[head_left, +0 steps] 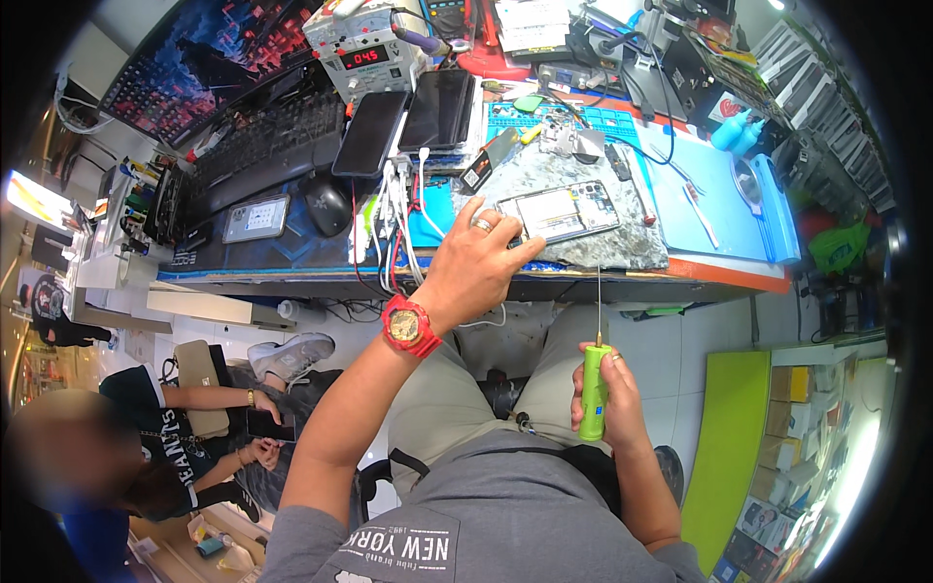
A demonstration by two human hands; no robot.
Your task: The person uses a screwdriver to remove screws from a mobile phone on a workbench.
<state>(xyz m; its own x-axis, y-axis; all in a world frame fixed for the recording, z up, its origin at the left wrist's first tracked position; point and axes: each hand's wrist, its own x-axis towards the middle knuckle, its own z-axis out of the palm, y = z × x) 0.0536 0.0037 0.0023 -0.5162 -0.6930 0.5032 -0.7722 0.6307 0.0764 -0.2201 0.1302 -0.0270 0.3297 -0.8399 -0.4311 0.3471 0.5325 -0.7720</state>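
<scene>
Workbench: crowded, with a monitor (209, 68), a keyboard (258, 146) and a bench power supply (364, 63) toward the left and a light blue mat (695, 223) toward the right.
Marbled grey slab (639, 231): it lay between them, reaching to the bench's front edge.
Opened phone (573, 216): it rested flat on the slab near that edge, a pale block and small parts showing inside its frame.
Left hand (474, 257): it reached over the phone's left end, fingers moderately spread and bent, tips at the near-left corner; I could not tell how firmly they pressed.
Right hand (617, 394): its fingers were closed around the handle of a green-handled screwdriver (595, 403), held upright below the bench, shaft pointing toward the slab.
Phone's feel: probably light, stiff along the frame and fragile within; its smooth rim looked apt to slide on the slab.
Best hold: the outer frame, I judged, pinched at opposite edges, with fingertips clear of the exposed parts.
Screwdriver's feel: likely light and rigid, easiest gripped by its thick handle, the slim shaft giving little purchase.
</scene>
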